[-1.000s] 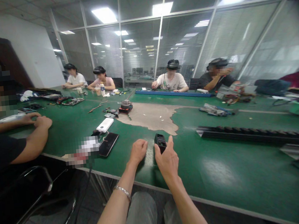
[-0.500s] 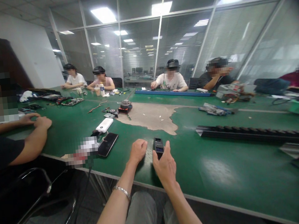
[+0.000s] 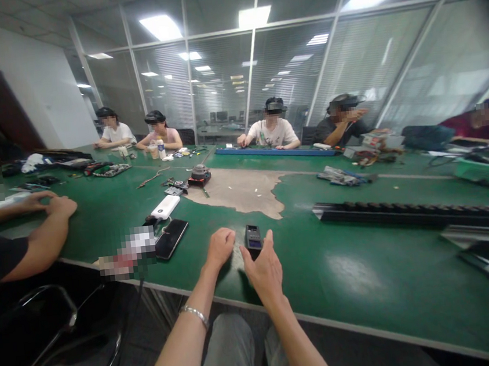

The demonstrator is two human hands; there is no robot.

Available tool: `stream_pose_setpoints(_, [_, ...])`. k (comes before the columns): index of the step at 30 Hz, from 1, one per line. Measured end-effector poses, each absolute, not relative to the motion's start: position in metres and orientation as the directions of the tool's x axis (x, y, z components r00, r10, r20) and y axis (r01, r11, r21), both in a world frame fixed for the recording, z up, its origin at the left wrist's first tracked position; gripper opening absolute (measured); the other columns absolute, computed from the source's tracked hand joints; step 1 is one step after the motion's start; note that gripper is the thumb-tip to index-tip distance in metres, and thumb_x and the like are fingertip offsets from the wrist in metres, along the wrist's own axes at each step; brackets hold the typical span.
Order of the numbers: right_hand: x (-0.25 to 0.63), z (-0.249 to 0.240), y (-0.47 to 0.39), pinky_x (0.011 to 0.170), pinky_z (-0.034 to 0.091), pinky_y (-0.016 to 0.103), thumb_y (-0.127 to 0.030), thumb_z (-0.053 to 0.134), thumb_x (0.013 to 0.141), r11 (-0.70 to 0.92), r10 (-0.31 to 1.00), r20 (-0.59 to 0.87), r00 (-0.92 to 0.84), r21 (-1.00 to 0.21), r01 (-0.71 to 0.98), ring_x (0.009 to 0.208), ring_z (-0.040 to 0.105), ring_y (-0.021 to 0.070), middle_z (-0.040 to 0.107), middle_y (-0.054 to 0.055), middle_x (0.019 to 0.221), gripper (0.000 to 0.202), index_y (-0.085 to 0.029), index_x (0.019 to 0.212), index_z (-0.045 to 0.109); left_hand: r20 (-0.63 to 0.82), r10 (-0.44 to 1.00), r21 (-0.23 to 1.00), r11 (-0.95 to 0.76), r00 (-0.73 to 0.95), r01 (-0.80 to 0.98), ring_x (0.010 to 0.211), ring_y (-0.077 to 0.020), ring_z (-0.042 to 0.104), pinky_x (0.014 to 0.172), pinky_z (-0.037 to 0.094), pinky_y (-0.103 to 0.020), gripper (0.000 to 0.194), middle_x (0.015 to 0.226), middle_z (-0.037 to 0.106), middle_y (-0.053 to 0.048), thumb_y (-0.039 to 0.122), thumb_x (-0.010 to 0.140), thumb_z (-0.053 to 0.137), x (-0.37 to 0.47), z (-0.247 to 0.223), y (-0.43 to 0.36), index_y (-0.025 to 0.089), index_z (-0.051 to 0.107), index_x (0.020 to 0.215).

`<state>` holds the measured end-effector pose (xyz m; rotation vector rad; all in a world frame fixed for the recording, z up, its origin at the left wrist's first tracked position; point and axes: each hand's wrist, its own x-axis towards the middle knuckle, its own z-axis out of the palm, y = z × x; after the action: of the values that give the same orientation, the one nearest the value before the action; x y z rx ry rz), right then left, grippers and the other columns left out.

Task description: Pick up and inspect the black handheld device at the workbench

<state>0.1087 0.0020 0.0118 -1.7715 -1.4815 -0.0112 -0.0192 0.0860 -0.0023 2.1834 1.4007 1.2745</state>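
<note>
At the near edge of the green table (image 3: 316, 280) a small black box-shaped device (image 3: 254, 237) stands in front of me. Buttons and a little bluish screen show on its face. My right hand (image 3: 265, 267) holds it from the near side, thumb on its left and fingers along its right. The palm hides the device's lower end. To the left, my left hand (image 3: 221, 247) rests curled on the tabletop, apart from the device. Its fingers are folded in, and whatever may be inside them is hidden.
Left of my hands lie a black phone (image 3: 172, 239) and a white power bank (image 3: 165, 207). A long black rail (image 3: 387, 213) spans the right side. Farther off are a motor-like part (image 3: 199, 175) and a pile of metal pieces (image 3: 343, 176). Several people sit around the table.
The view has shifted slightly, so most things sit a bit farther left. Both my hands and the device keep nearly the same arrangement.
</note>
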Motion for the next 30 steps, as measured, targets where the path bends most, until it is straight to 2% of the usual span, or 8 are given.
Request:
stream_pose_setpoints(3, [0.106,0.022,0.003,0.088,0.044,0.038,-0.051,0.048,0.087,-0.030,0.825,0.464,0.321,-0.531,0.847,0.113,0.057,0.0325,0.051,0.025,0.132,0.087,-0.003,0.149,0.007,0.534,0.831,0.610,-0.506,0.156,0.609,0.088,-0.0158,0.062,0.084,0.047,-0.026,0.030,0.091,0.070,-0.006,0.024,0.092,0.042,-0.019,-0.004,0.087,0.018,0.069,0.082])
stream_pose_setpoints(6, [0.104,0.032,0.003,0.079,0.046,0.036,-0.045,0.046,0.090,-0.092,0.847,0.414,0.334,-0.504,0.859,0.099,0.064,0.0299,0.062,0.023,0.115,0.083,-0.003,0.148,0.004,0.540,0.826,0.605,-0.514,0.161,0.608,0.088,-0.0158,0.062,0.084,0.047,-0.027,0.031,0.091,0.070,-0.006,0.025,0.092,0.041,-0.019,-0.005,0.088,0.017,0.069,0.083])
stream_pose_setpoints(10, [0.103,0.042,0.004,0.074,0.046,0.034,-0.041,0.043,0.091,-0.119,0.846,0.405,0.346,-0.489,0.864,0.090,0.066,0.0283,0.067,0.020,0.103,0.079,-0.002,0.148,0.003,0.542,0.823,0.600,-0.520,0.169,0.607,0.088,-0.0159,0.062,0.084,0.046,-0.027,0.031,0.090,0.070,-0.007,0.025,0.093,0.041,-0.019,-0.004,0.088,0.017,0.069,0.082])
stream_pose_setpoints(14, [0.104,0.056,0.007,0.075,0.046,0.034,-0.042,0.042,0.091,-0.087,0.823,0.443,0.355,-0.520,0.850,0.090,0.066,0.0284,0.066,0.020,0.105,0.080,-0.003,0.148,0.003,0.544,0.824,0.606,-0.519,0.162,0.603,0.085,-0.0155,0.061,0.082,0.046,-0.026,0.030,0.087,0.069,-0.006,0.025,0.093,0.042,-0.019,-0.004,0.088,0.017,0.068,0.082])
stream_pose_setpoints(21, [0.131,0.073,0.007,0.081,0.045,0.037,-0.047,0.046,0.087,0.024,0.748,0.513,0.422,-0.655,0.755,0.099,0.063,0.0301,0.064,0.016,0.117,0.080,-0.010,0.149,0.011,0.538,0.831,0.622,-0.504,0.141,0.600,0.085,-0.0151,0.062,0.081,0.046,-0.026,0.028,0.088,0.069,-0.006,0.026,0.092,0.044,-0.019,-0.006,0.087,0.017,0.068,0.083])
stream_pose_setpoints(25, [0.158,0.058,0.002,0.083,0.044,0.038,-0.048,0.048,0.086,0.007,0.732,0.501,0.462,-0.683,0.730,0.100,0.063,0.0305,0.064,0.015,0.117,0.082,-0.011,0.149,0.012,0.537,0.831,0.617,-0.506,0.147,0.603,0.086,-0.0152,0.062,0.082,0.046,-0.026,0.029,0.087,0.069,-0.005,0.025,0.092,0.043,-0.019,-0.005,0.087,0.017,0.068,0.080])
stream_pose_setpoints(30, [0.178,0.032,-0.005,0.081,0.045,0.038,-0.048,0.047,0.086,-0.046,0.750,0.471,0.464,-0.663,0.747,0.096,0.064,0.0306,0.064,0.016,0.116,0.083,-0.010,0.150,0.011,0.544,0.822,0.596,-0.520,0.169,0.612,0.088,-0.0156,0.062,0.083,0.046,-0.026,0.031,0.089,0.070,-0.006,0.025,0.093,0.042,-0.018,-0.003,0.086,0.017,0.068,0.078])
